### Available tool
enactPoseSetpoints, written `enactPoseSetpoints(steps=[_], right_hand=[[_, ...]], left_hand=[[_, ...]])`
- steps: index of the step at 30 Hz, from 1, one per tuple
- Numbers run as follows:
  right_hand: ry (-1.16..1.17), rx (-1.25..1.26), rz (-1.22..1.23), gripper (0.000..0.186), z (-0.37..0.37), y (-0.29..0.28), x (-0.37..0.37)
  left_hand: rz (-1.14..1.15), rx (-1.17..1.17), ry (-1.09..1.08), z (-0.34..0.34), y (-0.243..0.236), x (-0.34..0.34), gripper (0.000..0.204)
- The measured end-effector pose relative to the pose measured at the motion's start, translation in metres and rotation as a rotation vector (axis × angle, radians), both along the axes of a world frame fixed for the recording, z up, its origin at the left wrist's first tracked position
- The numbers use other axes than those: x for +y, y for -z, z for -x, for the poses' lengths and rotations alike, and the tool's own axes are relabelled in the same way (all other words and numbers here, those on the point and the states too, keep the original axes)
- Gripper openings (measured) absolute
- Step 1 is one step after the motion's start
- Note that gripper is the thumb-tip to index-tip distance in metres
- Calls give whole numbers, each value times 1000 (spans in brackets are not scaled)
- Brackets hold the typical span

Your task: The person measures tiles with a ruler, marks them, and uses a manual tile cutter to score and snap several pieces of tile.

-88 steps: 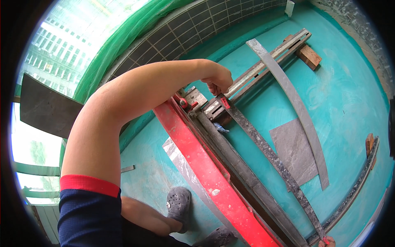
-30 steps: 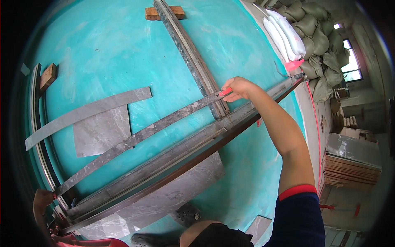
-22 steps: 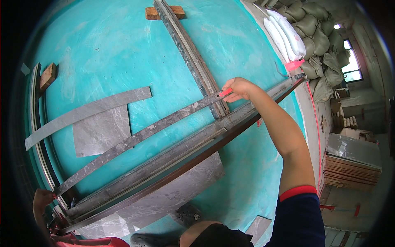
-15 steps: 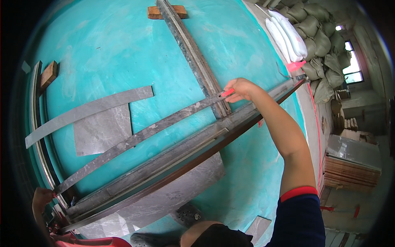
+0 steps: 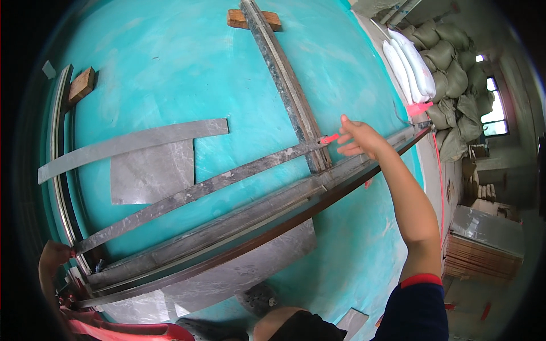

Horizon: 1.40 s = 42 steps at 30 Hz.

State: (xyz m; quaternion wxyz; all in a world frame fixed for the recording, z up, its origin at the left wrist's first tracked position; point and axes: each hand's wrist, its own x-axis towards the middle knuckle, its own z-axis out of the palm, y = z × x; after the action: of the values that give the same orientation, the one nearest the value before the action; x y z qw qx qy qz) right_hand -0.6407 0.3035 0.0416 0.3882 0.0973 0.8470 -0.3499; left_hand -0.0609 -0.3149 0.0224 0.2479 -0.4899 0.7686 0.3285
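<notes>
A long, narrow, stained grey strip (image 5: 210, 186) runs slantwise from lower left to the centre. Its right end rests over a metal crossbar (image 5: 281, 74) and carries a small red clip (image 5: 329, 139). Just right of that clip is my right hand (image 5: 359, 139), fingers spread, holding nothing and apart from the clip. At the strip's left end my left hand (image 5: 53, 256) is closed on a small red piece, mostly hidden by the fingers. Below the strip lies a long metal rail frame (image 5: 216, 227), seemingly a manual tile cutter, joined to the crossbar.
A curved-looking grey tile strip (image 5: 136, 143) overlaps a grey tile piece (image 5: 152, 176) and a left bar (image 5: 61, 170). Wooden blocks (image 5: 81, 86) sit by the bars. A larger tile (image 5: 244, 256) lies under the rail. White bags (image 5: 409, 65) and a tile stack (image 5: 483, 244) stand right.
My right hand has let go of the red clip and drawn away to the right with its fingers opening. My left hand keeps its place at the strip's end. The view has shifted slightly.
</notes>
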Motion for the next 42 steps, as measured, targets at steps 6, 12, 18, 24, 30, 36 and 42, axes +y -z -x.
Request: enactPoseSetpoints(steps=[6, 12, 18, 24, 30, 36, 42], right_hand=[[-213, 97, 6, 41, 4, 13, 15], [56, -108, 148, 32, 39, 66, 18], [-675, 1140, -504, 40, 99, 71, 16], [-1050, 878, 260, 21, -101, 13, -272], [-1451, 620, 839, 22, -276, 17, -440], [-1966, 814, 1102, 46, -389, 41, -501], [-2243, 921, 1124, 17, -420, 55, -527]], left_hand=[[-20, 19, -22, 14, -2, 14, 19], [-80, -45, -64, 6, -20, 10, 18], [-120, -167, 138, 34, -14, -11, 45], [315, 119, 144, -15, -104, -2, 40], [851, 416, -83, -122, -196, 89, 20], [777, -23, -459, -284, -197, 214, 11], [549, -169, -614, -349, -142, 301, 6]])
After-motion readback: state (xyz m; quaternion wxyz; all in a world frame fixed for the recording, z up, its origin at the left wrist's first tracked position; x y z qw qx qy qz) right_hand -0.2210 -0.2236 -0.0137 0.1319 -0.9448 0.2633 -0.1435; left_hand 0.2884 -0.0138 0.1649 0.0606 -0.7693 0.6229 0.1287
